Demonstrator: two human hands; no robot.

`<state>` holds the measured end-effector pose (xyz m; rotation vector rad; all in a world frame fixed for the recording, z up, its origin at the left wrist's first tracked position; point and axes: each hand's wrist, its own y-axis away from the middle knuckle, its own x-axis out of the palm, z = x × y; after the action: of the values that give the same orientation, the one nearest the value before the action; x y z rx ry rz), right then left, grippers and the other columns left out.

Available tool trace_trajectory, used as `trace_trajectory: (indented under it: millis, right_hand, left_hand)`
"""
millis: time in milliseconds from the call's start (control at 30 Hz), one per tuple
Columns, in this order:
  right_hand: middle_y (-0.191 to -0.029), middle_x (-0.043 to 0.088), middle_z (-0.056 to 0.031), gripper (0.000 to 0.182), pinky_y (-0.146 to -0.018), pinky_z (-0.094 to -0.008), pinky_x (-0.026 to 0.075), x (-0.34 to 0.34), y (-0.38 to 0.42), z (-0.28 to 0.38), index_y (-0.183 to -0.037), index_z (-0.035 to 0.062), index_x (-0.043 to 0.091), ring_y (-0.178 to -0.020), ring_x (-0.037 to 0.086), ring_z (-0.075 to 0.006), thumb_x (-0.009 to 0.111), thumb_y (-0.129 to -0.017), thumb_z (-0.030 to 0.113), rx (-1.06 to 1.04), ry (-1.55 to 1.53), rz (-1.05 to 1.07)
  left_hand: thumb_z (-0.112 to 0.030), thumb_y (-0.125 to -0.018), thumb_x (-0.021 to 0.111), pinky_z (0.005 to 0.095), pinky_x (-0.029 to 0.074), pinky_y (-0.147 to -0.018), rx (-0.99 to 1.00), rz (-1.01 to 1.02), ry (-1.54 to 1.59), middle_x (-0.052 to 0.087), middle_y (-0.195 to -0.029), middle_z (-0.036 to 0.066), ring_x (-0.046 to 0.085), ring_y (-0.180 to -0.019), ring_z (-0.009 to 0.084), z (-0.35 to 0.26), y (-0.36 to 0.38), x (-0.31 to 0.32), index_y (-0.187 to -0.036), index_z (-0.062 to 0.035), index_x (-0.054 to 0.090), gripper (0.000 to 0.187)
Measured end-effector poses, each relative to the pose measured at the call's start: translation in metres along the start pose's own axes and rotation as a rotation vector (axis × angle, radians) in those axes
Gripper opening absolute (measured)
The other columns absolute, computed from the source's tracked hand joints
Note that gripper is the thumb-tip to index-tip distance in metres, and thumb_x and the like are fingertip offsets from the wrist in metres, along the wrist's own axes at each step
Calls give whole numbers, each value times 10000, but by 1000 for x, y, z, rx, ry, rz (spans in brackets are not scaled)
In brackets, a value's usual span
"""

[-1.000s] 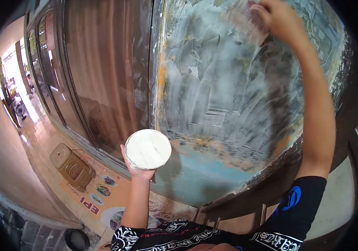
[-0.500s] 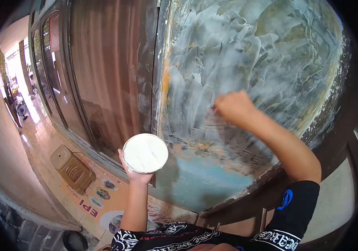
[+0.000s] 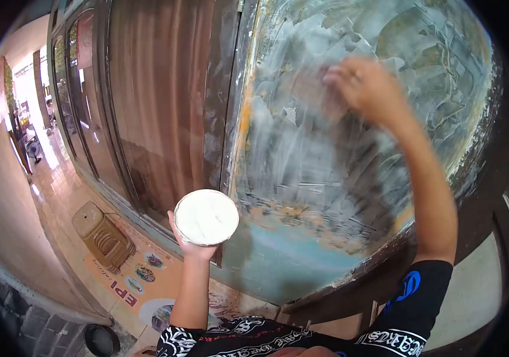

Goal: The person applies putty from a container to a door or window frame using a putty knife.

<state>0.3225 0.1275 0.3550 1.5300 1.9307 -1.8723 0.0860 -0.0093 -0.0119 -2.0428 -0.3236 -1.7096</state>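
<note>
A round container of white paste [image 3: 206, 218] rests on my left hand [image 3: 195, 248], whose fingers are wrapped round its underside and left edge. Up at the wall, my right hand [image 3: 364, 89] is raised with its fingers bent together. Something thin and blurred by motion shows at its fingertips, too smeared to make out. Behind it the wall panel [image 3: 302, 143] carries streaky white and grey smears over a blue-green surface, with an orange patch along its left edge.
A brown window frame with a curtain [image 3: 159, 101] stands left of the panel. On the floor are a tan plastic stool [image 3: 102, 235], a printed banner [image 3: 129, 297] and a black round bowl [image 3: 101, 341]. A fan [image 3: 33, 150] stands far down the corridor, near a distant person [image 3: 51, 112].
My right hand has moved up and to the right along the wall, its forearm now steeper. The left hand and container have stayed in place. The view has shifted slightly.
</note>
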Motion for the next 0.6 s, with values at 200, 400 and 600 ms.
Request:
trace_trajectory:
  millis: [200,400,600]
  right_hand:
    - [-924,693,-91,253,-699,-478,525,83,40,20,-925,133,683,-871,679,-340,613,-925,376,-79,255,454]
    - [-845,701,-149,316,-666,-423,495,-20,-65,-56,-981,87,718,-798,667,-337,611,-943,382,87,205,-282]
    - [-768,692,-81,278,-606,-317,435,-26,-51,-18,-958,56,735,-622,525,-154,647,-945,319,23,-210,-197]
  left_hand:
    - [-735,-912,390,554,402,-1085,12,-16,8,525,-1431,99,500,-1302,352,-7,1,6,-1416,-127,501,797]
    - [-726,-916,391,560,400,-1086,33,-14,24,515,-1441,101,498,-1301,360,-14,0,7,-1416,-123,499,791]
    - [-727,-915,393,561,398,-1089,62,-71,14,512,-1442,102,491,-1308,367,-24,1,2,-1417,-124,496,791]
